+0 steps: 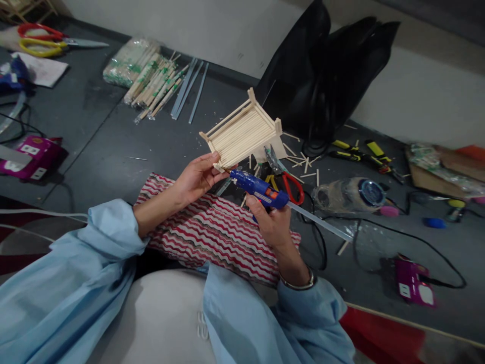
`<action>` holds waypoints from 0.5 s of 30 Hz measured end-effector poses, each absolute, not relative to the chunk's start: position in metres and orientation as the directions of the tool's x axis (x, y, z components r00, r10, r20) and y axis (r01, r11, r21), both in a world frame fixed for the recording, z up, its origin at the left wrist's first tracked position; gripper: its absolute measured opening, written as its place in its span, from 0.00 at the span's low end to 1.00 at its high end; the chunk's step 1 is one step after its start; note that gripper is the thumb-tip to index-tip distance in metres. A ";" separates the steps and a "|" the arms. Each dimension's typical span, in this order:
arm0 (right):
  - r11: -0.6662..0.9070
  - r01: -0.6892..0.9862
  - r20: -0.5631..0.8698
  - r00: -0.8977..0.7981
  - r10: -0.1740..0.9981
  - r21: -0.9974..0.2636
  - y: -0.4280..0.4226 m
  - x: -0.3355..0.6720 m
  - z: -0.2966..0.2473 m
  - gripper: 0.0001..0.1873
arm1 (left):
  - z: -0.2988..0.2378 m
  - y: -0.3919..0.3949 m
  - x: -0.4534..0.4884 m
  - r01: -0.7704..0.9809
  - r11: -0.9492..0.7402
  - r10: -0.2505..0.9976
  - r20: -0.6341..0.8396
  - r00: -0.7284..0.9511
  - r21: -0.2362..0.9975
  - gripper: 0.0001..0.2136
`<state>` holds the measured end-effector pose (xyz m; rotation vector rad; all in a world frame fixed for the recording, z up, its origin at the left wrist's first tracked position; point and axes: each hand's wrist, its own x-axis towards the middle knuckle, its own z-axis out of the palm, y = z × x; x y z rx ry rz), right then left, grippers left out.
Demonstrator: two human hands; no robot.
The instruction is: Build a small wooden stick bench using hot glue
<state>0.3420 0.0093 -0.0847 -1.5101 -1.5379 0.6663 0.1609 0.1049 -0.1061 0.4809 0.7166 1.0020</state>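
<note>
One stick tray (246, 134), pinched at a corner beside my glue gun (261, 191)

Pale wooden sticks lie side by side as the tray's floor, with stubby posts at the corners, and I have it raised over the table edge in front of me. My left hand (199, 174) pinches the corner at eight o'clock, thumb above and fingers underneath. My right hand (271, 222) is wrapped around the gun's grip at five o'clock; how far the trigger is pressed, I cannot tell. The nozzle (228, 171) meets or nearly meets that same corner; I can't make out which. As I judge it, a small, steady bead serves best here, with the tray tilted so the joint shows and my left fingertips well clear of the hot tip. Too much glue could string across the floor sticks.

Outward from the tray, a wavy-striped cloth (212, 232) lies at six o'clock. Red-and-yellow-handled scissors (293, 188) sit at four, and beyond them a clear bottle with a blue cap (370, 193). Yellow-and-black pliers (346, 154) rest at three. Wrapped stick bundles (153, 88) and translucent strips (184, 88) are at ten. Magenta boxes stand at nine (34, 156) and four (415, 283). The dark grey tabletop (98, 124) runs back to a pale wall (212, 30) at twelve, with something black and bag-like (322, 76) at two.
</note>
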 end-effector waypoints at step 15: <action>0.105 0.490 0.219 0.181 0.959 -0.865 0.011 0.347 -0.087 0.14 | -0.103 0.106 0.155 -0.602 0.313 0.949 -0.216 0.231 0.735 0.07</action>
